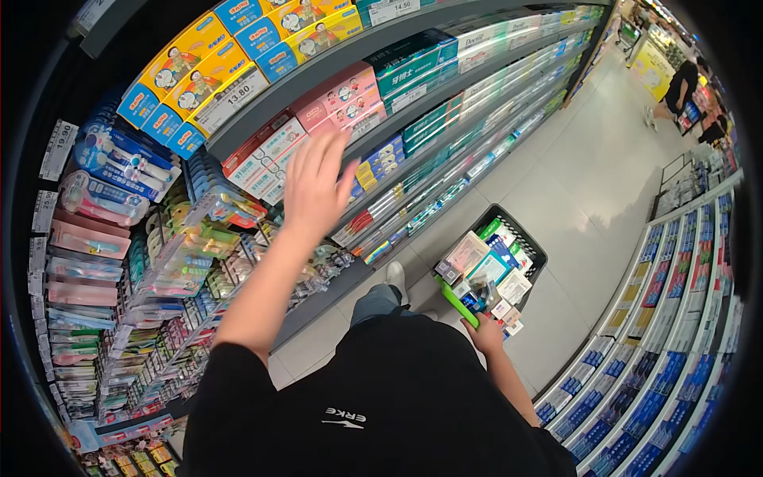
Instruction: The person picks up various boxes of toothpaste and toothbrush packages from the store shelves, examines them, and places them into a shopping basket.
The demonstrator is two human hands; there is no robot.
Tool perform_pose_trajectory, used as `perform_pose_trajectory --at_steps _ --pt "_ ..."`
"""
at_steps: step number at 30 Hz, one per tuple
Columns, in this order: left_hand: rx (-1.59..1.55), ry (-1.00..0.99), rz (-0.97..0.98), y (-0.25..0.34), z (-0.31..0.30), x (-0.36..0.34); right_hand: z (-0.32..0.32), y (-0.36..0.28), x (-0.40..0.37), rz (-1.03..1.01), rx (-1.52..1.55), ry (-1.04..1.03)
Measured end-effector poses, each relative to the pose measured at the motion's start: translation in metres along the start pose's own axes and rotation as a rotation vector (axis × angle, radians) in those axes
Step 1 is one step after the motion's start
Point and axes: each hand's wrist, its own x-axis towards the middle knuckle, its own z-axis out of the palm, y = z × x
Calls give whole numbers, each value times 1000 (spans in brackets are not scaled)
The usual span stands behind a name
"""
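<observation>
My left hand (315, 181) is raised in front of the left shelf, its fingers stretched out and nothing seen in it. Its fingertips are over the pink boxes (338, 91) and beside the red and white boxes (266, 163); whether they touch is unclear. Lower down, my right hand (486, 332) is wrapped round the bright green handle (455, 304) of a dark basket (542, 258). Several cartons and packs, among them a pale pink box (467, 253), fill the basket.
Yellow and blue boxes (195, 71) stand on the upper left shelf. Hanging toothbrush packs (103, 199) line the far left. A curved rack of blue boxes (644, 389) is at the right. Beyond the tiled floor (556, 175), a person in black (681, 86) is at the upper right.
</observation>
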Motion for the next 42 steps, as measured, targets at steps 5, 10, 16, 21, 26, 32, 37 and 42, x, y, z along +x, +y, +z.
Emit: perform_pose_trajectory --at_steps 5,10,16,21,26,32,37,42 --pt "308 -228 -12 -29 37 79 3 5 3 0 -50 -11" --pt "303 -495 -239 -39 51 99 3 8 2 -11 -56 2" --pt "443 -372 -108 -62 71 84 11 14 4 -3 -41 -8" --pt "423 -422 -154 -56 62 88 6 9 3 -9 -24 -18" --pt "122 -615 -331 -68 58 119 7 10 4 -19 -41 -6" --pt "67 -869 -537 -75 67 138 13 15 4 -51 -13 52" --pt "-30 -871 -571 -80 68 139 11 13 4 -26 -16 15" --pt "-15 -802 -540 -94 82 130 10 14 2 -27 9 15"
